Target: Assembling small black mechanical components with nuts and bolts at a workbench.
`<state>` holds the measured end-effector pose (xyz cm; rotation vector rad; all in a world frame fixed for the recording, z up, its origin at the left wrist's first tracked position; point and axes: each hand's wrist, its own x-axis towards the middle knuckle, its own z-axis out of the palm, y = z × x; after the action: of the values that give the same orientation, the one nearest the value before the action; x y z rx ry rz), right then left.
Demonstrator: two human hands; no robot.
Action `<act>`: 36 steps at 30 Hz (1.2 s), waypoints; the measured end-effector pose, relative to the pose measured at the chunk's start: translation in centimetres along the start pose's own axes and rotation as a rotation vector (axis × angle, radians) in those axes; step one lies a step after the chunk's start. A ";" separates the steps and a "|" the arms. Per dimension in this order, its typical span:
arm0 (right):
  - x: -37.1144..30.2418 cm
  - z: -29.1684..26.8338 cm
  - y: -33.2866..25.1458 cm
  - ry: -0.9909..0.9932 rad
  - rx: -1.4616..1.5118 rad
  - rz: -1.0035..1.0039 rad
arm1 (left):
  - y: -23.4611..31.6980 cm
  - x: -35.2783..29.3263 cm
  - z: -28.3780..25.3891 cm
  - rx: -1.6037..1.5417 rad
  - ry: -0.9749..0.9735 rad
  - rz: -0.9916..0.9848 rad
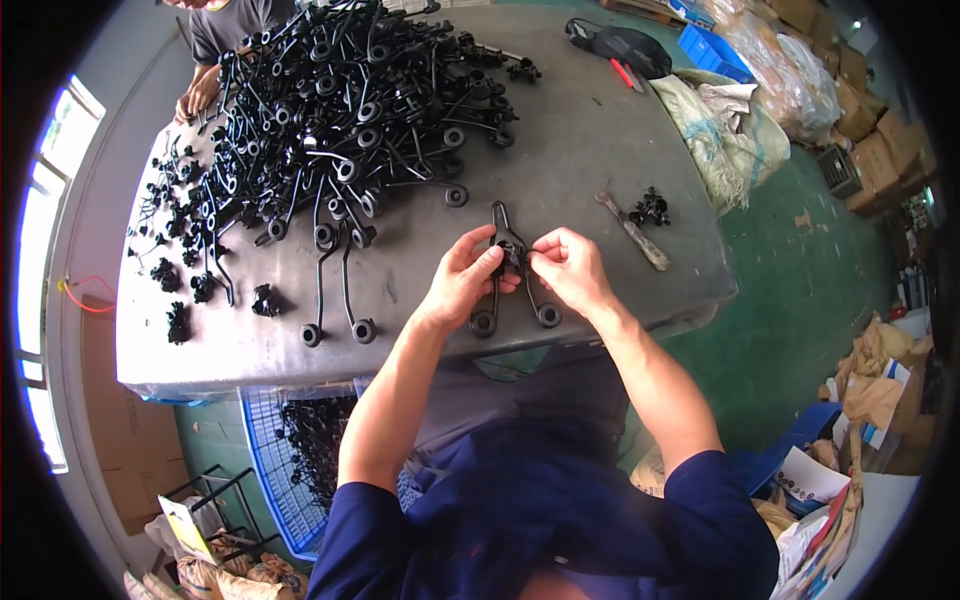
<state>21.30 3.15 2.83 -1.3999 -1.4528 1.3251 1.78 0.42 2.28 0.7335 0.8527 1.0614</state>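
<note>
Near the front edge of the table, my left hand point(462, 282) grips a black bent-rod part point(549, 315) from its left side. That part narrows to a loop at its far end and has a round roller on each of its two near legs. Opposite it, my right hand point(572, 268) pinches with thumb and forefinger at the dark clamp in the part's middle. Whether a small screw sits in that pinch is too small to tell. To the left lies a similar two-legged rod part point(348, 285), its rollers toward me.
A large heap of black rod parts point(340, 110) covers the table's far left. Small black clamps point(265, 300) lie left. On the right are a wrench point(632, 232), more clamps point(652, 207) and red-handled pliers point(626, 75). Another person's hand point(200, 92) is beyond the heap. A blue crate point(270, 470) stands below.
</note>
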 end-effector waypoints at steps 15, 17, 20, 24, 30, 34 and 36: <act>-3.4 2.6 -1.3 0.168 -0.287 -0.449 | 0.6 0.4 1.4 0.420 0.217 0.046; -3.6 2.6 -1.0 0.175 -0.345 -0.562 | 0.4 0.2 1.6 0.275 0.231 0.035; -2.6 0.5 -0.8 0.033 -0.127 -0.323 | 0.5 0.2 1.7 0.144 0.250 -0.002; -0.7 -3.7 -0.5 0.299 -0.853 -0.676 | 0.7 0.5 1.6 0.117 0.241 -0.052; -1.1 -4.1 0.4 0.187 -0.943 -0.758 | 0.3 0.7 1.5 0.124 0.225 -0.054; -1.1 -3.2 -1.0 0.088 -0.702 -0.447 | 0.2 0.7 1.0 0.151 0.233 -0.033; -0.8 -2.5 -0.8 0.094 -0.488 -0.334 | 1.1 0.5 1.8 0.042 0.261 -0.092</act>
<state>23.61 2.90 4.30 -1.4054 -1.9274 0.7135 3.03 1.09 3.97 0.5920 1.1251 1.0732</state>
